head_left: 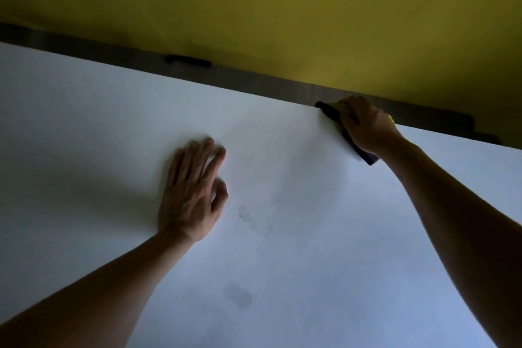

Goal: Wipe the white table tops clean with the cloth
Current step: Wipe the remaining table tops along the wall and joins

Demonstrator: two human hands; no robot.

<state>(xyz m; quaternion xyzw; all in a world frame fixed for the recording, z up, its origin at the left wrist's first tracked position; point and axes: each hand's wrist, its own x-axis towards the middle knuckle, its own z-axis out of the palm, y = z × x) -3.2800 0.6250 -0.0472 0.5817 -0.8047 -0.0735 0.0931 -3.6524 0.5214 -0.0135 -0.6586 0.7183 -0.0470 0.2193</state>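
The cloth (333,115) is dark, with a bit of yellow showing under the fingers, and it lies at the far edge of the white table top (310,234), toward the right. The right hand (364,127) presses on it with curled fingers that grasp it. The left hand (192,192) rests flat on the table top, nearer than the cloth and well to its left, fingers straight and released. Between the hands and nearer, faint grey smudges (255,219) mark the surface. Beyond the far edge runs a dark strip (254,79), then a yellow wall (282,8).
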